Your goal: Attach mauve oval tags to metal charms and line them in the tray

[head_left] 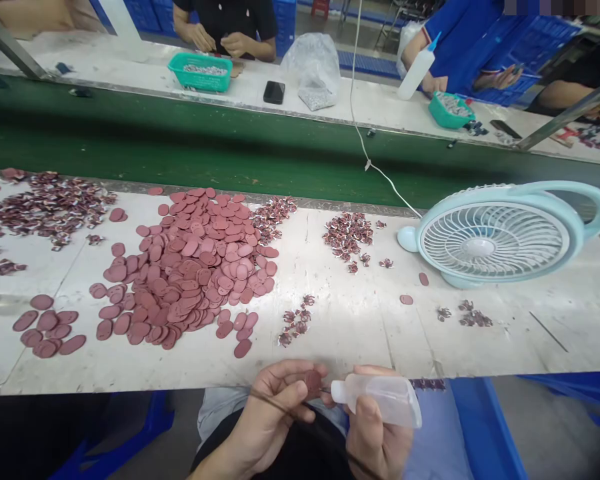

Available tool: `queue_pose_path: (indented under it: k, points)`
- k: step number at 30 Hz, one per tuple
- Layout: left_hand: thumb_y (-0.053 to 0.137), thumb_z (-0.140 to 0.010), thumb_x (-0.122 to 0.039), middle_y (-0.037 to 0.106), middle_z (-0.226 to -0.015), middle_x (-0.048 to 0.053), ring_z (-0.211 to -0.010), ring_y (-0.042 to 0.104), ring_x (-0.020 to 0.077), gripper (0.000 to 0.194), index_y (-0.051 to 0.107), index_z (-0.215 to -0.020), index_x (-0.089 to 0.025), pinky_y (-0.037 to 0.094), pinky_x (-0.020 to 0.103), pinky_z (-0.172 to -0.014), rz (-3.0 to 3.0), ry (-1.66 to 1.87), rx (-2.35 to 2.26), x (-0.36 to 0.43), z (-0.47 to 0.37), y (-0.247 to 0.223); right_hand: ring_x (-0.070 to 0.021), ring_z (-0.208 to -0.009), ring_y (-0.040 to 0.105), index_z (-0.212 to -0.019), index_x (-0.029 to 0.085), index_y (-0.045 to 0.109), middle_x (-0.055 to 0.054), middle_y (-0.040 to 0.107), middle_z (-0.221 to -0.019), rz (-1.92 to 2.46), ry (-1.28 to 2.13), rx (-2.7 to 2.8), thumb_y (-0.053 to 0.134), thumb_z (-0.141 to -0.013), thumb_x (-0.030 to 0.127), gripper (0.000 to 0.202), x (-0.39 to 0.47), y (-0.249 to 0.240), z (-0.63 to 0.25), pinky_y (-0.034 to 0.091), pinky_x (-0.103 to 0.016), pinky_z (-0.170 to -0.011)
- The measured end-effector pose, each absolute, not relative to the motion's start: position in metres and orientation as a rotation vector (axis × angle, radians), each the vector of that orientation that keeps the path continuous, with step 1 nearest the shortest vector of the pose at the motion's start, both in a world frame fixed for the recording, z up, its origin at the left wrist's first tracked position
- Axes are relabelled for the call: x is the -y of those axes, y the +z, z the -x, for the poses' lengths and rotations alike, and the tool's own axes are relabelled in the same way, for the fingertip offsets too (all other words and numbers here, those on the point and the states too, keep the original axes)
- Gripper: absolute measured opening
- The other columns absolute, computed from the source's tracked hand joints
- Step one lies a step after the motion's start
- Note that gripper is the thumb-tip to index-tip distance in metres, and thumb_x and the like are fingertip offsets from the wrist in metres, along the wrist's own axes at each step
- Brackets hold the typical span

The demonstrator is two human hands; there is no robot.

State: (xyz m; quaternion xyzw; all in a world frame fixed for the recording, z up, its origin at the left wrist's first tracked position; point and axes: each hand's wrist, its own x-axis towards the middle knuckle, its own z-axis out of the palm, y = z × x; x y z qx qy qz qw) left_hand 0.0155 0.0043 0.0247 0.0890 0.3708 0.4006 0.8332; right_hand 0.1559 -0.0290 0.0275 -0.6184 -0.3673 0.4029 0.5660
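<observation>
Between the thumb and fingers of my left hand (275,407) is a small reddish-brown oval disc (313,381). My right hand (375,433) grips a translucent white squeeze bottle (383,399), tilted on its side with its thin nozzle pointing left. The tip reaches the disc or comes very close to it; whether they touch I cannot tell. Both hands are over my lap at the table's front edge. Just beyond them lies a small group of brown figure-shaped pieces (296,321). A large heap of reddish oval discs (190,267) spreads to the left.
A light-blue fan (490,233) stands at the right, its white cable (387,180) running up. More small brown pieces lie in piles (349,237) on the white table (350,333). Past a green belt (180,140), co-workers sit by green baskets (200,79) and a plastic bag (314,70).
</observation>
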Motion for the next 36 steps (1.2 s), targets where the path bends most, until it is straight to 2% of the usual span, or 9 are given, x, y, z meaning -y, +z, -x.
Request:
queue_pose_path:
  k: [7, 13, 18, 22, 23, 25, 28, 31, 36]
  points:
    - [0.081, -0.079, -0.024, 0.079, -0.112, 0.012, -0.084, 0.076, 0.0193, 0.024, 0.078, -0.102, -0.018, 0.058, 0.017, -0.059, -0.148, 0.857, -0.794, 0.0, -0.011, 0.015, -0.0186, -0.048, 0.064, -0.096, 0.029, 0.066, 0.004, 0.067, -0.058, 1.428, 1.015, 0.591, 0.07, -0.078, 0.047, 0.025, 0.015, 0.042, -0.154, 0.057, -0.033, -0.048]
    - [0.079, -0.08, -0.021, 0.078, -0.115, 0.011, -0.1, 0.076, 0.0257, 0.024, 0.077, -0.103, -0.02, 0.061, 0.02, -0.065, -0.139, 0.873, -0.794, -0.001, -0.003, 0.014, -0.0041, -0.047, 0.054, -0.095, 0.018, 0.07, 0.006, 0.056, -0.061, 1.054, 1.504, 0.007, 0.064, -0.084, 0.046, 0.031, -0.022, 0.023, -0.213, 0.044, -0.008, -0.038]
    - [0.082, -0.077, -0.026, 0.078, -0.113, 0.013, -0.089, 0.077, 0.0256, 0.028, 0.077, -0.103, -0.018, 0.057, 0.02, -0.051, -0.175, 0.881, -0.892, -0.004, 0.009, 0.015, -0.0004, -0.042, 0.043, -0.092, 0.02, 0.072, 0.008, 0.038, -0.058, 1.044, 1.529, 0.099, 0.036, -0.097, 0.054, 0.05, -0.021, 0.008, -0.23, 0.027, -0.002, -0.037]
    - [0.082, -0.076, -0.025, 0.077, -0.115, 0.015, -0.086, 0.076, 0.0246, 0.027, 0.077, -0.102, -0.017, 0.05, 0.017, -0.044, -0.175, 0.91, -0.985, -0.006, 0.027, 0.015, -0.0038, -0.028, 0.012, -0.087, 0.024, 0.069, 0.011, 0.022, -0.051, 1.258, 1.345, 0.706, 0.019, -0.096, 0.065, 0.065, -0.005, 0.009, -0.211, 0.005, -0.01, -0.023]
    - [0.081, -0.077, -0.024, 0.077, -0.115, 0.015, -0.086, 0.076, 0.0243, 0.026, 0.077, -0.102, -0.017, 0.049, 0.016, -0.044, -0.16, 0.923, -1.004, -0.007, 0.032, 0.016, -0.0047, -0.027, 0.014, -0.086, 0.024, 0.069, 0.011, 0.023, -0.049, 1.312, 1.312, 0.851, 0.026, -0.097, 0.062, 0.058, -0.004, 0.009, -0.205, 0.01, -0.013, -0.021]
    - [0.08, -0.078, -0.022, 0.078, -0.115, 0.014, -0.085, 0.077, 0.0233, 0.025, 0.077, -0.101, -0.016, 0.048, 0.015, -0.043, -0.127, 0.955, -1.033, -0.007, 0.039, 0.017, -0.0074, -0.032, 0.037, -0.09, 0.024, 0.071, 0.008, 0.042, -0.051, 1.4, 1.295, 1.045, 0.05, -0.095, 0.048, 0.033, -0.008, 0.008, -0.191, 0.034, -0.017, -0.027]
    - [0.08, -0.077, -0.02, 0.079, -0.112, 0.014, -0.085, 0.077, 0.0226, 0.025, 0.076, -0.101, -0.016, 0.047, 0.014, -0.043, -0.096, 0.979, -1.049, -0.008, 0.044, 0.019, -0.0141, -0.07, 0.064, -0.107, 0.027, 0.074, -0.002, 0.068, -0.089, 1.501, 1.213, 1.329, 0.067, -0.086, 0.029, 0.022, -0.026, 0.005, -0.175, 0.058, -0.026, -0.063]
    - [0.081, -0.077, -0.019, 0.079, -0.111, 0.014, -0.085, 0.077, 0.0232, 0.025, 0.076, -0.101, -0.016, 0.047, 0.015, -0.044, -0.085, 0.99, -1.054, -0.007, 0.045, 0.021, -0.0177, -0.085, 0.064, -0.109, 0.029, 0.076, -0.004, 0.068, -0.097, 1.554, 1.137, 1.558, 0.066, -0.085, 0.025, 0.026, -0.045, 0.003, -0.17, 0.056, -0.033, -0.081]
    - [0.081, -0.077, -0.021, 0.076, -0.12, 0.014, -0.095, 0.076, 0.0248, 0.022, 0.077, -0.098, -0.016, 0.053, 0.017, -0.053, -0.084, 0.951, -0.986, -0.003, 0.04, 0.02, -0.017, -0.074, 0.063, -0.093, 0.024, 0.076, -0.003, 0.068, -0.085, 1.632, 1.067, 1.679, 0.066, -0.082, 0.022, 0.016, -0.046, 0.007, -0.176, 0.054, -0.031, -0.073]
